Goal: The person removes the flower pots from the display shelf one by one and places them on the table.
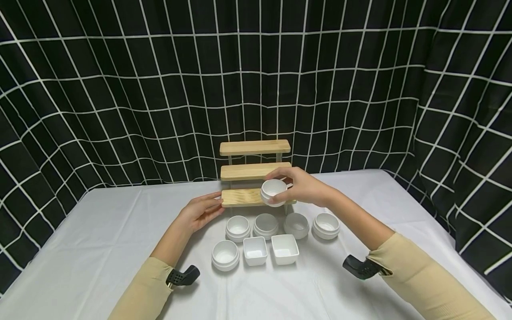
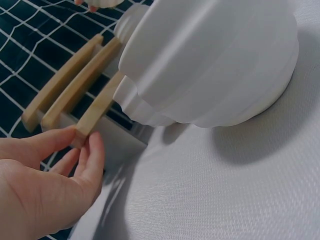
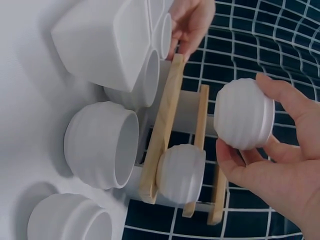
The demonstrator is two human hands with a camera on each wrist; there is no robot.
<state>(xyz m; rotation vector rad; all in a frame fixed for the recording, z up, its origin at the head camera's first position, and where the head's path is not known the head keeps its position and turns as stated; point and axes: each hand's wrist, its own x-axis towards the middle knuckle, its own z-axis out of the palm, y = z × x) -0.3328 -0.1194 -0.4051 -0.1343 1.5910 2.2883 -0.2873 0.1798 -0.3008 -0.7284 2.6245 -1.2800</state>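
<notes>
A three-step wooden display stand (image 1: 256,171) stands at the back of the table. My left hand (image 1: 202,210) pinches the left end of its lowest step (image 2: 97,112) between thumb and fingers. My right hand (image 1: 306,186) holds a small round white bowl (image 3: 244,114) by its sides, raised over the lowest step. Another round white bowl (image 3: 182,172) stands at the right end of that step, mostly hidden behind the right hand in the head view.
In front of the stand are several round white bowls (image 1: 266,225) and two square white bowls (image 1: 255,251), in two rows. A white cloth (image 1: 120,249) covers the table. A black curtain with a white grid (image 1: 192,89) hangs behind it.
</notes>
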